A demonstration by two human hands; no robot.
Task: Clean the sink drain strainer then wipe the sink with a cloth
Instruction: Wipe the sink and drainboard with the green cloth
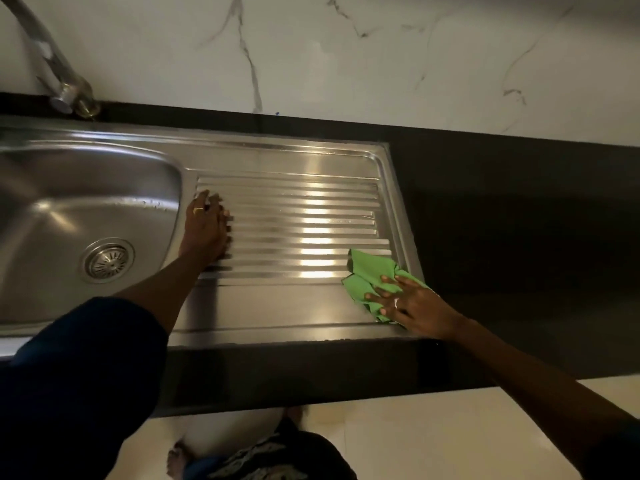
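The sink (298, 306) is steel and set in a dark table (519, 220). Its basin lies to the left and its ribbed drainboard (304, 202) to the right. The strainer (109, 259) sits in the drain at the basin's bottom, apart from both hands.

The right hand (408, 301) presses a green cloth (367, 275) onto the drainboard's near right corner. Its grip is wide, with the fingers spread straight on the crumpled cloth, and a ring shows on one finger.

The left hand (207, 233) rests on the ribs just beside the basin's edge. Its grip is wide too, fingers stretched away and holding nothing, and it also wears a ring.

A tap (52, 67) rises at the far left before a marbled wall (346, 46).
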